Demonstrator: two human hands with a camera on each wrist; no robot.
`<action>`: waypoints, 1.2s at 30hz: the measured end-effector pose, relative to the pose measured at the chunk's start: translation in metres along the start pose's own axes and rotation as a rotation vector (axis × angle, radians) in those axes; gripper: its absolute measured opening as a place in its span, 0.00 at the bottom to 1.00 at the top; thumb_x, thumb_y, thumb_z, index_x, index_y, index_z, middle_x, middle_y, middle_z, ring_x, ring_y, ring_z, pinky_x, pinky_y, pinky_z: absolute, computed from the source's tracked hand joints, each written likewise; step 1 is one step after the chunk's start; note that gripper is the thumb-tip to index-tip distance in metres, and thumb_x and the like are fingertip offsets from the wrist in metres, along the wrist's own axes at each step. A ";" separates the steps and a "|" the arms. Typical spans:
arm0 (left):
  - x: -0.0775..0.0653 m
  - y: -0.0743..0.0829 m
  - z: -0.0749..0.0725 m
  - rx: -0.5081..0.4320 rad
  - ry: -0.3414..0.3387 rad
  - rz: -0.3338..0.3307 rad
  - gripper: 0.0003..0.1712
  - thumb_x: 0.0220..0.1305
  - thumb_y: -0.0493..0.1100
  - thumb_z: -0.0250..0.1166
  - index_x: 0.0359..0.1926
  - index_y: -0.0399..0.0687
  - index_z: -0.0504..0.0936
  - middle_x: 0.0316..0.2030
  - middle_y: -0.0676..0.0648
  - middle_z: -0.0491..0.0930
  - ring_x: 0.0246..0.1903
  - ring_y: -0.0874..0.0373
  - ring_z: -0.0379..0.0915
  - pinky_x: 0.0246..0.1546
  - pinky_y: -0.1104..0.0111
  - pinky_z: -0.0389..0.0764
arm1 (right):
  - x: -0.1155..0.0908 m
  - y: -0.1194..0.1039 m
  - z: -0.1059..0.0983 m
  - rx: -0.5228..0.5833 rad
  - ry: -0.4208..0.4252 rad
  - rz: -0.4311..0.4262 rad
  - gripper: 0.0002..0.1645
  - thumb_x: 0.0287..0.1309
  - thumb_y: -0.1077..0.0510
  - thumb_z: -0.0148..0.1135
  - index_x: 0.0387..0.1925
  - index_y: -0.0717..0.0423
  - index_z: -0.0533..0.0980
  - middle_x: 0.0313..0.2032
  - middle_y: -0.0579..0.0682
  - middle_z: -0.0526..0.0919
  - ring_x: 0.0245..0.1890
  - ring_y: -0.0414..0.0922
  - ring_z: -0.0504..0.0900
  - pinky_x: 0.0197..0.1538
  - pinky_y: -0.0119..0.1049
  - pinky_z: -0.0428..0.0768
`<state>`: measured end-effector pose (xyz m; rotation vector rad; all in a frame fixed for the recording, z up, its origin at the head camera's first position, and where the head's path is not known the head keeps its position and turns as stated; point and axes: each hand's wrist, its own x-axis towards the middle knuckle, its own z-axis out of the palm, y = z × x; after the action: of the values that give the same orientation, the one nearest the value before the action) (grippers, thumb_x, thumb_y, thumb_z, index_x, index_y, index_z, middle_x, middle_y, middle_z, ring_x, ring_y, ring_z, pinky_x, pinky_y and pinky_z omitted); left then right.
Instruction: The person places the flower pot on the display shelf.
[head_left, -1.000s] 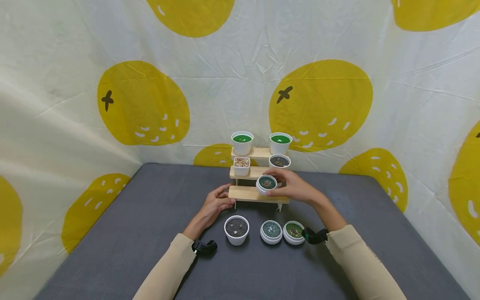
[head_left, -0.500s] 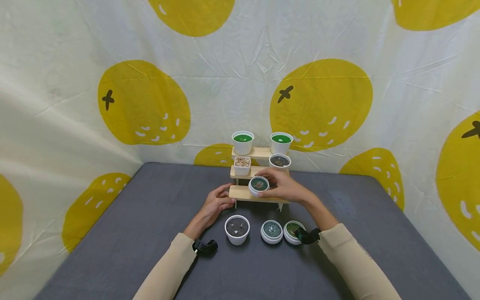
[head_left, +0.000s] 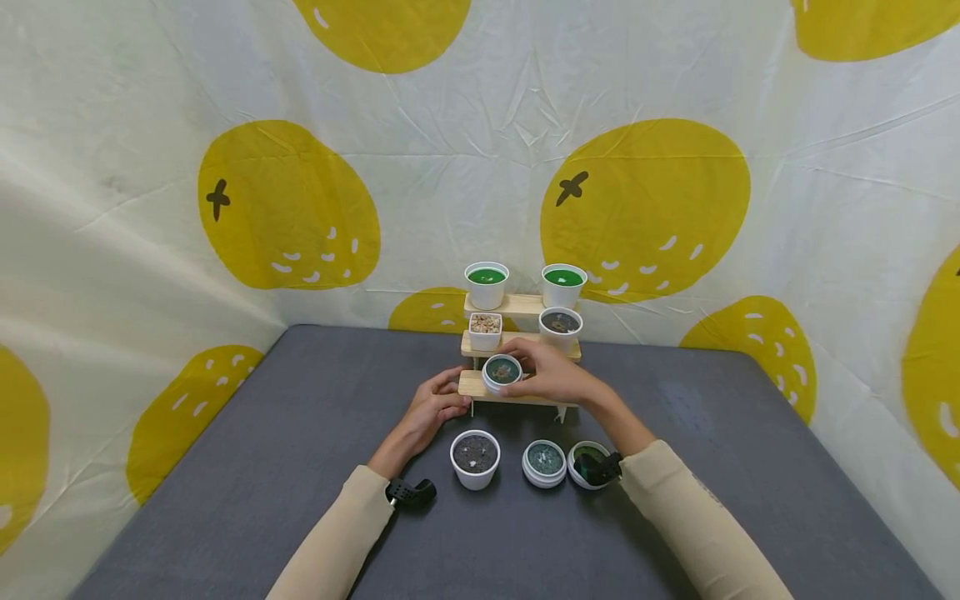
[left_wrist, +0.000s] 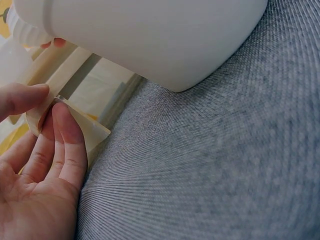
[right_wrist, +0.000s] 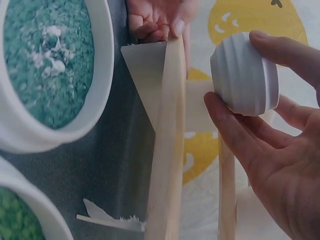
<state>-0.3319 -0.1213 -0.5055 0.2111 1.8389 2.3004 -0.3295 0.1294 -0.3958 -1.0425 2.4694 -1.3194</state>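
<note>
Nearest are two beige sleeves (head_left: pixel 333 533), each with a black device (head_left: pixel 412 493) at the wrist, over a dark grey tabletop (head_left: pixel 247 467) whose covering shows fine ribbing close up. Three white pots stand in front of the stand: one smooth, tapering cup (head_left: pixel 474 477) with a dark grainy fill and pale specks, and two low ribbed pots side by side, the teal-filled pot (head_left: pixel 544 475) and the green-filled pot (head_left: pixel 579 478), the latter partly hidden by the right wrist's device. Beyond them the left hand (head_left: pixel 427 410) pinches the left end of the lowest plank between thumb and fingers. The right hand (head_left: pixel 553 372) grips one ribbed, round-sided white pot (head_left: pixel 491 385) between thumb and fingers; it is over the left part of that plank, apart from it in the right wrist view, mouth up, its short central axis close to upright. The wooden stand (head_left: pixel 517 306) has three pale, smooth planks in rising steps, their long axes running left to right. The middle plank carries two pots, a squarish pot (head_left: pixel 485 342) of beige pebbly bits and a round dark-filled pot (head_left: pixel 558 338); the top plank carries two tapering green-filled cups (head_left: pixel 487 297). Farthest hangs a creased, whitish sheet (head_left: pixel 450 200) printed with yellow rounded shapes.
</note>
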 end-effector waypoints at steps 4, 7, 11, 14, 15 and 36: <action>0.000 0.000 0.000 0.003 -0.004 -0.004 0.40 0.60 0.29 0.64 0.75 0.39 0.66 0.36 0.50 0.82 0.34 0.61 0.80 0.38 0.71 0.84 | 0.004 0.000 0.004 -0.012 0.003 0.019 0.36 0.55 0.59 0.78 0.64 0.61 0.73 0.58 0.59 0.83 0.59 0.55 0.82 0.65 0.55 0.78; 0.000 0.000 -0.001 0.005 -0.008 -0.009 0.39 0.61 0.30 0.63 0.75 0.40 0.67 0.37 0.50 0.82 0.35 0.61 0.80 0.39 0.71 0.84 | 0.007 -0.001 0.008 -0.020 0.006 0.031 0.36 0.55 0.59 0.78 0.63 0.60 0.73 0.58 0.59 0.83 0.59 0.55 0.83 0.65 0.55 0.78; 0.000 0.000 -0.001 0.009 -0.013 -0.010 0.39 0.62 0.30 0.64 0.75 0.41 0.67 0.37 0.50 0.82 0.35 0.61 0.81 0.40 0.71 0.84 | 0.009 -0.003 0.012 -0.037 0.022 0.053 0.36 0.55 0.58 0.78 0.63 0.59 0.73 0.58 0.58 0.83 0.60 0.55 0.83 0.66 0.54 0.78; 0.000 0.001 -0.001 0.010 -0.015 -0.009 0.39 0.61 0.29 0.64 0.75 0.40 0.66 0.36 0.51 0.82 0.35 0.61 0.81 0.40 0.70 0.84 | 0.011 -0.005 0.016 -0.050 0.036 0.074 0.36 0.55 0.57 0.78 0.62 0.60 0.73 0.59 0.59 0.83 0.61 0.56 0.82 0.67 0.54 0.78; -0.001 0.001 -0.001 0.008 -0.016 -0.011 0.39 0.61 0.29 0.63 0.75 0.40 0.66 0.36 0.51 0.82 0.35 0.61 0.81 0.40 0.70 0.84 | 0.011 -0.005 0.017 -0.057 0.040 0.079 0.36 0.55 0.57 0.78 0.62 0.61 0.73 0.59 0.60 0.83 0.62 0.56 0.82 0.67 0.54 0.78; -0.001 0.002 -0.001 -0.009 -0.034 -0.010 0.39 0.62 0.27 0.62 0.75 0.39 0.66 0.35 0.52 0.81 0.35 0.62 0.80 0.39 0.72 0.84 | 0.020 -0.005 0.035 -0.142 0.145 0.229 0.37 0.52 0.51 0.81 0.58 0.57 0.73 0.52 0.56 0.87 0.50 0.49 0.84 0.51 0.43 0.81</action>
<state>-0.3309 -0.1227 -0.5033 0.2376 1.8084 2.2837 -0.3265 0.0912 -0.4091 -0.6840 2.7265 -1.2034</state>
